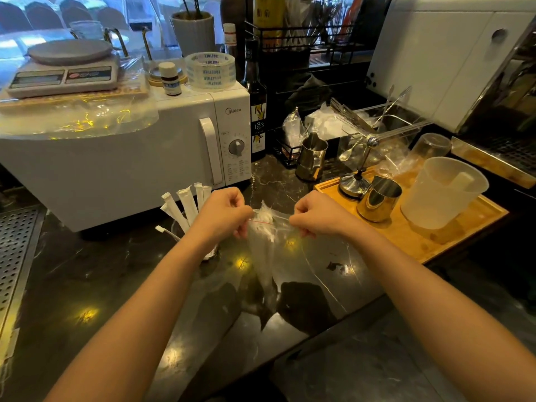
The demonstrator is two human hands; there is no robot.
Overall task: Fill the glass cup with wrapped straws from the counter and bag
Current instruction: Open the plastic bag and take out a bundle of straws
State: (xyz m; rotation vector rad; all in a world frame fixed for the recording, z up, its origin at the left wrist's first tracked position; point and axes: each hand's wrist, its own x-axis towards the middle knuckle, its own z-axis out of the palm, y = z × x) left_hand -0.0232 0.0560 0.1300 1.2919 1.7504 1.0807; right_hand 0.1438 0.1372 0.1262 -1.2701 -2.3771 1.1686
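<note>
A clear zip bag (278,256) with a red seal line hangs over the dark counter, and white wrapped straws show inside it near the top. My left hand (223,211) pinches the bag's left top corner. My right hand (316,213) pinches its right top corner. Behind my left wrist stands the glass cup (210,252), mostly hidden by my forearm. Several white wrapped straws (182,204) stick up out of the cup and lean to the left.
A white microwave (162,146) stands just behind the cup. To the right, a wooden tray (435,242) holds a metal pitcher (378,203), a plastic jug (443,192) and a metal stand. A syrup bottle (257,111) stands beside the microwave. A perforated drip grate (14,256) lies at the left.
</note>
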